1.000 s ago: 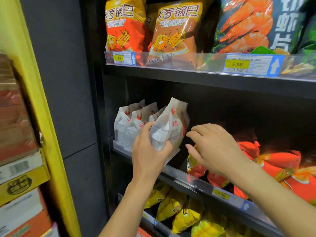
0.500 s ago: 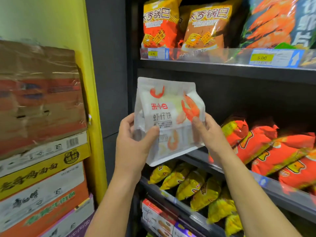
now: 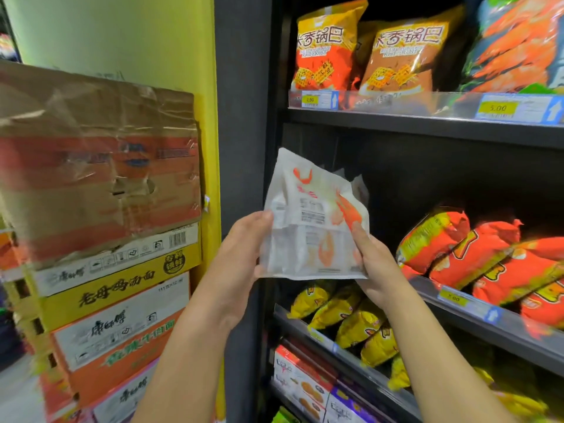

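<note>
In front of the black shelf unit (image 3: pixel 427 126), a white prawn-cracker pouch (image 3: pixel 308 215) is held near upright, top edge up and tipped slightly left, printed face to the camera. The left hand (image 3: pixel 236 254) grips its left edge, the right hand (image 3: pixel 377 264) its lower right corner. Red snack bags (image 3: pixel 476 248) lie on the unit's middle shelf; stacked cartons (image 3: pixel 100 178) stand left of the unit.

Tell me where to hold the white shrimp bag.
By its two side edges, coming in from left and right, as the left hand and right hand do: the white bag is a flat, upright pouch, so its edges should pinch easily.
</note>
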### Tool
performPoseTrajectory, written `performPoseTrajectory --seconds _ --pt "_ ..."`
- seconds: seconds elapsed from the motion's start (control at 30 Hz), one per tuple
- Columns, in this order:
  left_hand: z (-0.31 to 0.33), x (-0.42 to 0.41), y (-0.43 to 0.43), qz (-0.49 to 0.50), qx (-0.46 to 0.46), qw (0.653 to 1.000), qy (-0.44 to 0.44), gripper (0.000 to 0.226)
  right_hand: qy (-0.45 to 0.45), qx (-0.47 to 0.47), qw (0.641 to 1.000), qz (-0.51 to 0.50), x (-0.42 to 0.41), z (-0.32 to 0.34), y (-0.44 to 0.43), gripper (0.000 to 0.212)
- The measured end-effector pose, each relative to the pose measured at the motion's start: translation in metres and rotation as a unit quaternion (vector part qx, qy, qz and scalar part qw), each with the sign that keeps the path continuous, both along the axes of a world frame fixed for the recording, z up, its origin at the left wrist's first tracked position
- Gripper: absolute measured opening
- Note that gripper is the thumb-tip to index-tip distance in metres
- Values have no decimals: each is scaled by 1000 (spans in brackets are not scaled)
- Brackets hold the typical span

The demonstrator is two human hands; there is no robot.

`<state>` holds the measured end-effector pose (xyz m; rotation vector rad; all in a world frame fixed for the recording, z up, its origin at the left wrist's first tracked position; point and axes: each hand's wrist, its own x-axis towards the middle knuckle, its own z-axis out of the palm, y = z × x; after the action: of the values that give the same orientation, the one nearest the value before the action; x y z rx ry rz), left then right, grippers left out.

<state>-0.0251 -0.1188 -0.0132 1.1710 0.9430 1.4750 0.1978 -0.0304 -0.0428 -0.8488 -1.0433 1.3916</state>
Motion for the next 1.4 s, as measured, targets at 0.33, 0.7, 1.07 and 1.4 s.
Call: performPoseTrajectory --seconds 0.33,0.7,1.07,1.4 --pt "-42 -18 25 25 -126 989 -75 32 -16 -27 999 18 9 18 -17 69" --pt "-70 -24 25 -66 -165 942 -285 40 -65 -7 996 59 13 26 -31 71" --pt "-39 -16 16 -2 -166 982 -92 33 -137 -85 983 84 16 23 -30 45" --pt "-25 -12 10 213 -63 975 22 36 -34 -90 993 65 17 25 -27 47"
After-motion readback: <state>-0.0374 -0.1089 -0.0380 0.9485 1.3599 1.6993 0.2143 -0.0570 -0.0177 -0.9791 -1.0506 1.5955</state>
